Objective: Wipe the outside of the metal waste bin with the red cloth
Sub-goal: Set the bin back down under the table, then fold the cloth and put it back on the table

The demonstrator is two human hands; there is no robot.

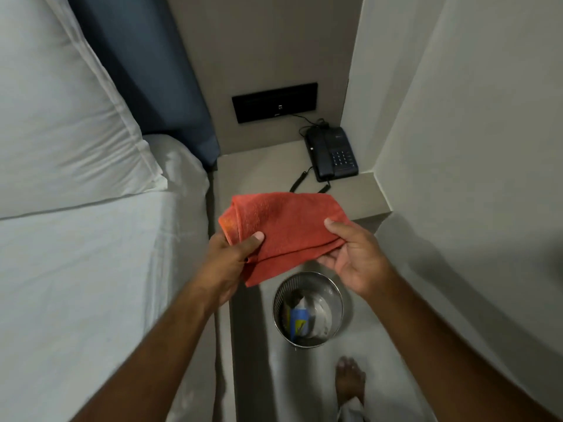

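Both hands hold the red cloth (pixel 281 229) folded above the floor, the left hand (pixel 231 257) pinching its near-left edge and the right hand (pixel 355 257) cupping its right side, so wiping has not begun. The metal waste bin (pixel 336 295) stands below on the floor, beside the bed (pixel 91 269), untouched, holding a blue-and-yellow packet (pixel 298 322) and crumpled paper. Next, I judge, the cloth must come down to the bin's outer wall.

Bare forearms, bare foot (pixel 350 380), pale trouser hem (pixel 350 411).

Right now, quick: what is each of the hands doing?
Left hand: closed on one end of the red cloth, thumb on top.
Right hand: holding the cloth's other end, thumb on top, fingers underneath.
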